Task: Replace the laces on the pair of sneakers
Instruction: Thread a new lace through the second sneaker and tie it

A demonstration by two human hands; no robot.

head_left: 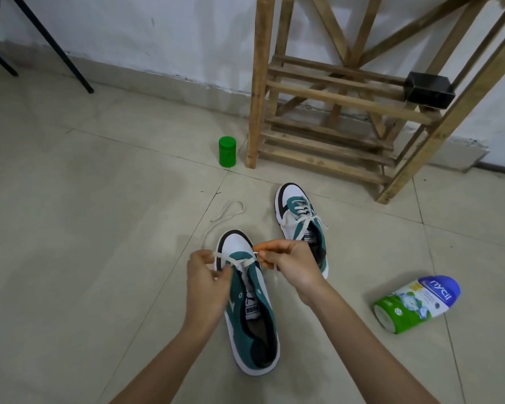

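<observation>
— Low in the middle of the frame, what does the left hand (206,284) hold?
— It pinches the white lace (247,263) between thumb and curled fingers. It does so at the left edge of the near sneaker (251,316), by the eyelets closest to the toe.
— And the right hand (289,263)?
— Its thumb and forefinger nip the lace's other end just right of the toe cap, with the remaining fingers folded in. Both forearms rise from the bottom edge and converge over the shoe.
— Where does the lace run?
— It crosses over the shoe's green upper between the two hands. From the left hand a slack length trails up the frame and curls into a loop on the tiled floor (99,228).
— The other shoe?
— The far sneaker (301,225) stands just up and right of the near one, toe pointing up the frame. It is laced in white, with its heel partly behind the right hand.
— Anything else?
— A green jar (227,151) stands beside a wooden rack (333,112) higher up. A bottle (417,303) lies on its side at lower right.
</observation>
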